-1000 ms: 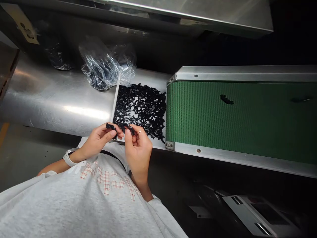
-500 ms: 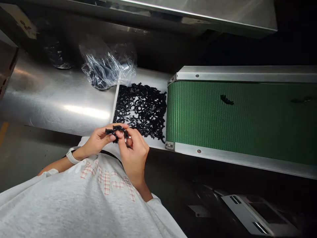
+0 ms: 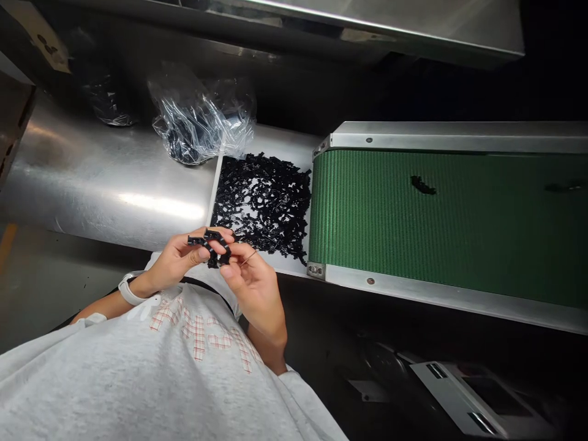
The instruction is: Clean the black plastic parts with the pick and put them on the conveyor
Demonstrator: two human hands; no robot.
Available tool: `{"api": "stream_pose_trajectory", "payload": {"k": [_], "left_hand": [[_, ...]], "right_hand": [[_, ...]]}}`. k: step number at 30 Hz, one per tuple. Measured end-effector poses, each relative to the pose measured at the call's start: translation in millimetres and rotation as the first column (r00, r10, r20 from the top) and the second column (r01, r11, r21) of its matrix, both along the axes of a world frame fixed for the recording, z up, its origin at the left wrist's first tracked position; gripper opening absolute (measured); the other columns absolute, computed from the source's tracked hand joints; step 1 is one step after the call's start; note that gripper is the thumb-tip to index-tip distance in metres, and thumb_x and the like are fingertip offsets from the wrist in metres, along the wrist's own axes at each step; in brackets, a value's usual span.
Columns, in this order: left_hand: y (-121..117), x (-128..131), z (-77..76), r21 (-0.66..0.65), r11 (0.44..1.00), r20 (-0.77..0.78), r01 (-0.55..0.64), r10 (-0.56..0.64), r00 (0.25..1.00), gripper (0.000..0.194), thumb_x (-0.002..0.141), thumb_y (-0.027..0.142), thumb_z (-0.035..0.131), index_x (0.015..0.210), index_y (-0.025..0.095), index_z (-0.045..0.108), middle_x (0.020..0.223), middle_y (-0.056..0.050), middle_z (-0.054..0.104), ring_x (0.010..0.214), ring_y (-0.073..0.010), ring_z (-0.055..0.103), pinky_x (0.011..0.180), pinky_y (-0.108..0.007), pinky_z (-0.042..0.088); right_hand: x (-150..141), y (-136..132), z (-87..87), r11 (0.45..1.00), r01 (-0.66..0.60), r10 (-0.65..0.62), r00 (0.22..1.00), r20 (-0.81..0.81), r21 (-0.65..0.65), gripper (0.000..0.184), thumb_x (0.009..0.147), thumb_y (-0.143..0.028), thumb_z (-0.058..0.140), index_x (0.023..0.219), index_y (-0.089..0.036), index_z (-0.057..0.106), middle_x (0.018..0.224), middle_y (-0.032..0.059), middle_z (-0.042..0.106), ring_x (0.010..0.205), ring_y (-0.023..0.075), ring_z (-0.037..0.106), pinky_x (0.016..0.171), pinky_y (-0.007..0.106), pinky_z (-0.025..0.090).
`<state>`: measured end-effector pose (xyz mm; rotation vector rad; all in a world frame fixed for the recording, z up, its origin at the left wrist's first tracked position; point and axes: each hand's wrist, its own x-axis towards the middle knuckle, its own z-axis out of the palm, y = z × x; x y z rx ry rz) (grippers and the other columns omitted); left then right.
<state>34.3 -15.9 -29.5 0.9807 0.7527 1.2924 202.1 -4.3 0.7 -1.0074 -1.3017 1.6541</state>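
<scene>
Held black pieces (image 3: 212, 234), small, curved, glossy

Glare streaks the metal desk (image 3: 110, 184) left of the tray (image 3: 287, 262), while deep shadow swallows the upper right corner and the lower right looks dim and blurred.

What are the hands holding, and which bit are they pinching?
The left hand pinches small black parts, with its thumb near the middle of one. The right hand holds a thin stick; by which part, I can't tell.
</scene>
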Motion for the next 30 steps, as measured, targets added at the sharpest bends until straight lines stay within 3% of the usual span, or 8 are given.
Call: {"api": "stream_pose_trajectory", "payload": {"k": [3,7,15,19,25,30], "left_hand": [[0,0,-0.3,-0.034,0.999,-0.003,0.011,-0.011,1.0,0.022,0.094,0.042,0.066,0.097,0.025,0.08,0.118,-0.007,0.077,0.127,-0.0277,0.065,0.108,-0.042,0.05],[0,-1,-0.9,-0.071,0.997,-0.024,0.035,-0.036,0.999,0.027,0.094,0.047,0.066,0.096,0.024,0.079,0.119,-0.009,0.076,0.123,-0.028,0.067,0.101,-0.041,0.052],[0,-5,3.8,-0.076,0.994,-0.122,0.079,-0.088,0.989,0.031,0.092,0.051,0.067,0.091,0.023,0.08,0.106,-0.008,0.078,0.094,-0.0203,0.071,0.086,-0.034,0.052],[1,-3,3.9,-0.094,0.993,-0.132,0.072,-0.084,0.988,0.036,0.09,0.055,0.067,0.089,0.021,0.08,0.1,-0.009,0.077,0.088,-0.0204,0.069,0.083,-0.035,0.053],[2,-2,4.1,-0.084,0.995,-0.088,0.059,-0.066,0.994,0.033,0.09,0.052,0.069,0.087,0.02,0.079,0.12,-0.01,0.075,0.112,-0.0262,0.069,0.097,-0.04,0.053],[1,-4,0.6,-0.082,0.994,-0.039,0.066,-0.069,0.997,0.029,0.091,0.049,0.068,0.089,0.022,0.078,0.126,-0.01,0.075,0.124,-0.0281,0.066,0.105,-0.042,0.05]], "right_hand": [[-2,2,0.9,0.995,0.013,-0.019,0.998,-0.06,-0.098,0.024,0.091,-0.047,0.068,0.09,-0.023,0.065,0.073,-0.0028,0.056,0.063,0.0107,0.045,0.06,0.025,0.043],[-6,3,-2.1,0.987,0.007,-0.026,0.993,-0.116,-0.162,0.035,0.086,-0.056,0.072,0.084,-0.023,0.063,0.068,-0.0045,0.05,0.059,0.0095,0.04,0.054,0.024,0.037],[-8,1,-5.9,0.976,0.042,-0.071,0.989,-0.126,-0.215,0.036,0.086,-0.055,0.073,0.079,-0.023,0.058,0.067,-0.0059,0.043,0.058,0.0087,0.035,0.053,0.024,0.031],[-9,1,-6.7,0.975,0.043,-0.072,0.989,-0.126,-0.219,0.037,0.085,-0.056,0.073,0.08,-0.023,0.058,0.066,-0.0064,0.041,0.057,0.0083,0.033,0.052,0.024,0.029],[-9,1,-6.0,0.975,0.042,-0.063,0.994,-0.089,-0.218,0.038,0.085,-0.056,0.072,0.08,-0.021,0.059,0.07,-0.0047,0.047,0.06,0.009,0.038,0.057,0.025,0.033],[-8,0,-10.0,0.974,-0.002,-0.025,0.993,-0.117,-0.227,0.04,0.085,-0.06,0.07,0.078,-0.021,0.059,0.065,-0.0062,0.043,0.058,0.009,0.034,0.055,0.026,0.03]]}}
